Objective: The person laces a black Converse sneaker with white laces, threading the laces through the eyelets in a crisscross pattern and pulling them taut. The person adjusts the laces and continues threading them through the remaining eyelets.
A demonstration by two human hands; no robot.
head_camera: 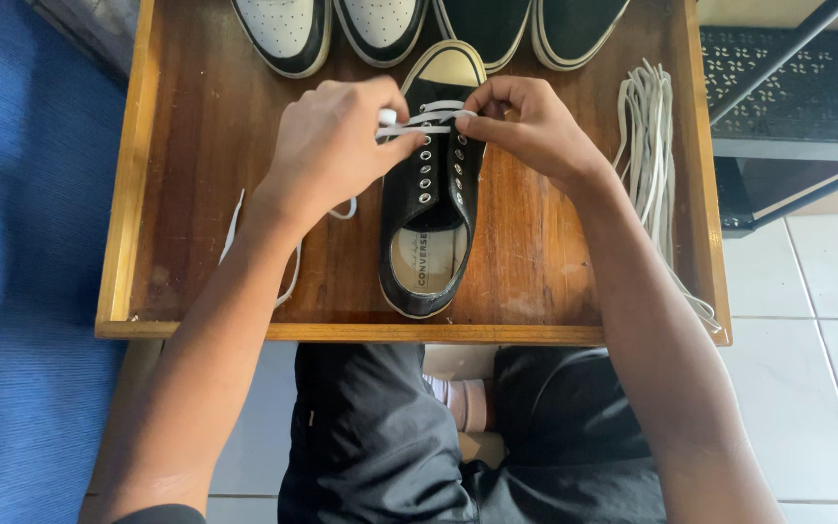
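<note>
Dark trousers fill the 6 o'clock edge, and both bare forearms rise from there toward 12 o'clock, converging over a wooden worktop. Left hand arches knuckles-up, wrist bent slightly inward; right hand mirrors it from the 3 o'clock side. Between them lies a black sneaker, toe cap toward 12 o'clock, heel opening toward 6 o'clock, with a dark printed label on its pale insole. Left fingers are pinched narrow on a white lace that crosses the top eyelets; right fingers pinch the same lace at its other side. A loose lace end trails off toward 8 o'clock under the left wrist. At 12 o'clock sit two white toes and two black toes with pale rims. At 3 o'clock lies a bundle of pale laces.
</note>
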